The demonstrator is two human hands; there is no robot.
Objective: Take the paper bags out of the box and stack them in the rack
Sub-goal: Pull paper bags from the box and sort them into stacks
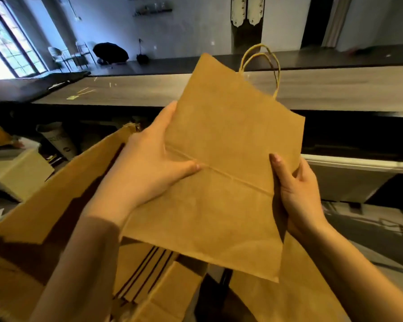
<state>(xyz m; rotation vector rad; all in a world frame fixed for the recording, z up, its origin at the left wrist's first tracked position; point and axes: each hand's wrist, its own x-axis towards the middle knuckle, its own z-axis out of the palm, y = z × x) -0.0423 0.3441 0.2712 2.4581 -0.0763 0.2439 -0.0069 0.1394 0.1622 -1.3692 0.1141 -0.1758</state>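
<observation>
I hold a flat folded brown paper bag (221, 159) in mid-air, its twisted paper handles (262, 63) pointing away from me. My left hand (147, 168) grips its left edge with the thumb lying on the fold crease. My right hand (298, 194) grips the right edge, thumb on top. Below the bag stands the open cardboard box (47, 205), its flap raised at the left. More folded paper bags (144, 275) stand on edge inside it. I cannot make out a rack in this view.
A long wooden counter (130, 91) runs across in front of me, with a dark shelf space beneath it. A grey bin (349, 180) sits at the right. A stack of paper cups (61, 140) and a small box (16, 173) stand at the left.
</observation>
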